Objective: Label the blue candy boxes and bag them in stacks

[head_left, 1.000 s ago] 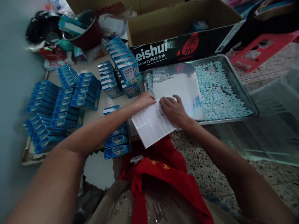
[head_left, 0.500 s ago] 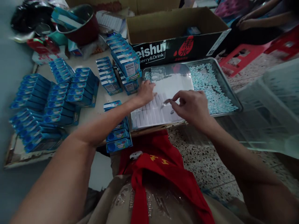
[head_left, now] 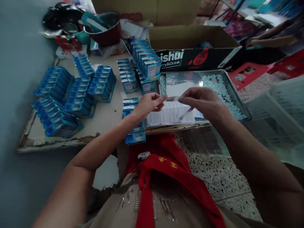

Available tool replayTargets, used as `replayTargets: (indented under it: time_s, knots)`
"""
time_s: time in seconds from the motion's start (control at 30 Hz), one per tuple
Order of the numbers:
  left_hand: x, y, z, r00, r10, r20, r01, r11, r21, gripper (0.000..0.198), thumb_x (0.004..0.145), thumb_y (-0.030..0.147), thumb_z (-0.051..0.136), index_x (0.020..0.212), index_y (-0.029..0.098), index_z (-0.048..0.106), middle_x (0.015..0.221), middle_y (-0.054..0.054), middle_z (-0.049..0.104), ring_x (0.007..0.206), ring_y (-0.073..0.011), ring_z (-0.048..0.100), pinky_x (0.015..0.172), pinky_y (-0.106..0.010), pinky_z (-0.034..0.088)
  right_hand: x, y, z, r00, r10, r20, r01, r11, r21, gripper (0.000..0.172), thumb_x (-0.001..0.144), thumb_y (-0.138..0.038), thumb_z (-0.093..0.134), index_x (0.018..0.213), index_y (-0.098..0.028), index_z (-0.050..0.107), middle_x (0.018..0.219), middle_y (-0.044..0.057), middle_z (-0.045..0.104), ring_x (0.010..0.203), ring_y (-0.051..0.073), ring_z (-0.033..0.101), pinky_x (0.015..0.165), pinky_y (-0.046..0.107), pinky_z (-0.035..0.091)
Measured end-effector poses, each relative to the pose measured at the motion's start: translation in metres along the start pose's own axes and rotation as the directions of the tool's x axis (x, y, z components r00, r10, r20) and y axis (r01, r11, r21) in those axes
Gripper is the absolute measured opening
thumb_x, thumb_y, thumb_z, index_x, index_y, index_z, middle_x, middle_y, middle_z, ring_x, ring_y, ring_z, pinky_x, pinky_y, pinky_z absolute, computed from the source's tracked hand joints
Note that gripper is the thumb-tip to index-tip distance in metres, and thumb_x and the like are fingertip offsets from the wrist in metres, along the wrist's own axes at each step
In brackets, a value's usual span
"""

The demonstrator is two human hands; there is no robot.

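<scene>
The chipped front edge of the table runs just before my red apron, and the frontmost blue box in the near column seems to jut past it. Pale tabletop shows between that column and the blue stacks at my left. On my right, translucent crates stand beside the table, with a red stool and another person beyond.

At the back, an open black carton has a blue packet inside. In front of it, a shallow metal tray holds a spread of small pale-blue pieces, partly covered by a glossy white sheet. At the far left, a dark red pot has a blue carton leaning in it.

The clear strip is thin and slightly shiny, stretched between my hands above the near side of the tray. My left hand pinches one end with thumb and fingertips; my right hand pinches the other. A shiny band slants down below my right fingers, but I cannot tell whether it belongs to the same strip. Beneath, white blocks stand in a close row near the edge
</scene>
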State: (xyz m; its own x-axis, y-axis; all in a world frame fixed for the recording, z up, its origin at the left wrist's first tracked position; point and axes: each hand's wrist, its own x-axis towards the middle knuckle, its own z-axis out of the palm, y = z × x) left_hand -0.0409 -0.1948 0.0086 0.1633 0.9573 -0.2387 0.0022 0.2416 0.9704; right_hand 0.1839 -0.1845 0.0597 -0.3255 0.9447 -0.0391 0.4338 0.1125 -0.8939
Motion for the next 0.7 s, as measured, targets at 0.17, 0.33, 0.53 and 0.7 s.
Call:
replayTargets:
  time_s: [0.17, 0.33, 0.53, 0.7]
  knots:
    - [-0.014, 0.004, -0.01, 1.0, -0.011, 0.016, 0.012, 0.998, -0.057, 0.048, 0.083, 0.061, 0.084, 0.094, 0.016, 0.069, 0.101, -0.011, 0.077, 0.089, -0.0164, 0.07, 0.082, -0.031, 0.061, -0.004, -0.016, 0.012, 1.0, -0.017, 0.01, 0.017, 0.998, 0.061, 0.031, 0.074, -0.05, 0.083, 0.072, -0.024, 0.069, 0.066, 0.001, 0.058, 0.061, 0.014, 0.047, 0.056, 0.032, 0.034]
    - [-0.034, 0.009, -0.028, 0.995, 0.012, -0.102, -0.011, 1.0, 0.01, 0.03, 0.085, 0.044, 0.084, 0.087, 0.017, 0.072, 0.092, -0.007, 0.077, 0.081, -0.0136, 0.069, 0.076, -0.028, 0.059, 0.001, -0.015, 0.035, 0.998, 0.029, 0.057, -0.035, 0.994, 0.107, 0.034, 0.073, -0.053, 0.086, 0.068, -0.024, 0.069, 0.061, 0.0, 0.054, 0.058, 0.013, 0.042, 0.053, 0.031, 0.031]
    - [-0.078, -0.002, -0.088, 0.949, -0.001, -0.315, 0.025, 0.997, 0.073, 0.037, 0.069, 0.047, 0.094, 0.076, 0.016, 0.074, 0.076, -0.005, 0.074, 0.065, -0.0125, 0.065, 0.063, -0.025, 0.054, 0.022, -0.005, 0.107, 0.978, 0.065, 0.197, -0.088, 0.99, 0.109, 0.037, 0.074, -0.053, 0.08, 0.061, -0.022, 0.064, 0.053, -0.002, 0.05, 0.051, 0.01, 0.038, 0.05, 0.029, 0.027]
    - [-0.099, -0.032, -0.12, 0.916, -0.136, -0.378, 0.122, 0.991, -0.061, 0.04, 0.058, 0.044, 0.098, 0.069, 0.016, 0.073, 0.069, -0.004, 0.072, 0.056, -0.0085, 0.058, 0.055, -0.022, 0.05, 0.041, -0.008, 0.153, 0.958, 0.031, 0.285, -0.005, 0.996, -0.089, 0.03, 0.077, -0.039, 0.072, 0.056, -0.021, 0.06, 0.05, -0.003, 0.046, 0.054, 0.011, 0.042, 0.054, 0.03, 0.026]
